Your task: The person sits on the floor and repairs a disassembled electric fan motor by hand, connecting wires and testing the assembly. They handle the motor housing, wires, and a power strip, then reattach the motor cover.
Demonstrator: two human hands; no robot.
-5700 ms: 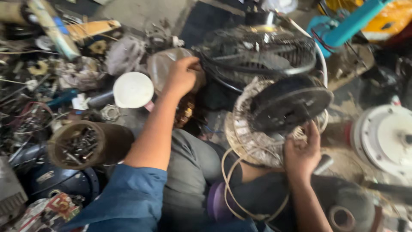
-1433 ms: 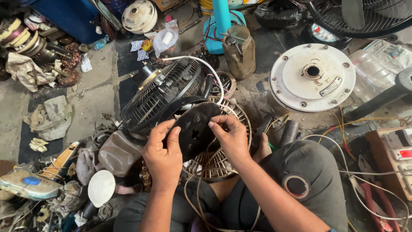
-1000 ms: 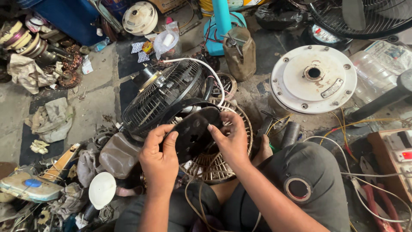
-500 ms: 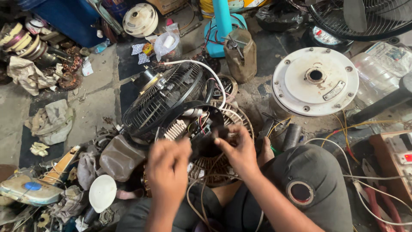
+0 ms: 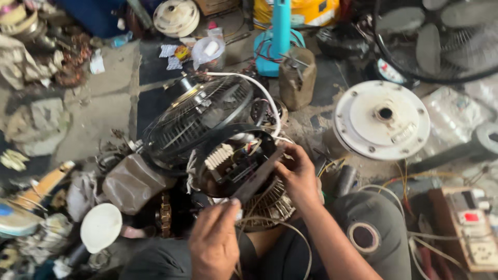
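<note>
A round black fan motor housing (image 5: 228, 166) lies open in front of me, showing a white ribbed part and coloured wires inside. A black cover (image 5: 257, 179) stands tilted on edge across its opening. My left hand (image 5: 215, 241) pinches the cover's lower end. The fingers of my right hand (image 5: 298, 176) grip its upper end at the housing's rim. A black wire fan guard (image 5: 194, 116) with a white cable leans just behind the housing. Under the housing rests a pale wire grille (image 5: 270, 205).
A white round disc base (image 5: 381, 119) lies at right, with a brown jug (image 5: 296, 78) and a teal fan stand (image 5: 280, 36) behind. A brown container (image 5: 132, 181) and a white cap (image 5: 101, 227) sit at left. A tape roll (image 5: 363, 236) rests on my knee. Scrap parts crowd the floor.
The black cover, held flat and face-up in both hands before, has been tipped up off the housing, so the wires and white part inside now show. My left hand dropped lower.
</note>
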